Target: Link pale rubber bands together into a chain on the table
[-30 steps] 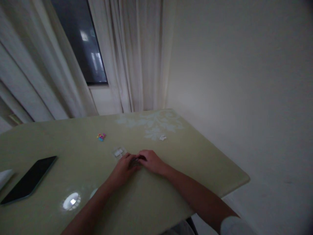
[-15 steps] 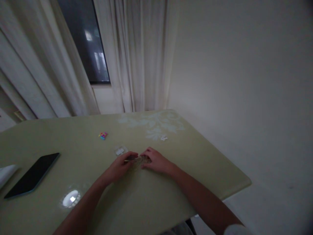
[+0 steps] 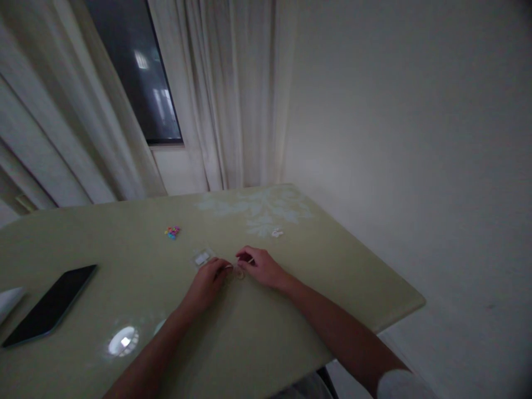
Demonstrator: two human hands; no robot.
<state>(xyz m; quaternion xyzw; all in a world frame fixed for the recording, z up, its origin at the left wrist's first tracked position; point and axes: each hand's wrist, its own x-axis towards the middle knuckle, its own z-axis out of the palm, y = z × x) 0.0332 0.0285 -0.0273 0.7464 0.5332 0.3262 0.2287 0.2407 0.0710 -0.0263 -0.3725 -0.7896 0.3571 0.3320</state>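
Observation:
Near the middle of the table, my left hand (image 3: 211, 279) is closed in a pinch, its fingertips on one end of a thin pale cord (image 3: 240, 275). Part of that cord curls in a small loop between my hands. My right hand (image 3: 264, 267), just to the right, pinches thumb against fingers, and a thin pale strand shows at its fingertips. The exact grip is too small to make out. Right behind my left fingers lies a small clear plastic box (image 3: 202, 257) with something white in it.
A small heap of colourful pieces (image 3: 172, 232) lies farther back on the left. Several small white pieces (image 3: 277, 233) sit at the back right. A dark tablet (image 3: 52, 305) and a white object (image 3: 9, 302) are at the left. The table's right edge (image 3: 401, 318) slants beside a wall.
Both hands have shifted from cupping a pale tangle to pinching, with the right hand slightly higher. The tangle between them now shows as a small loop. The view has turned slightly.

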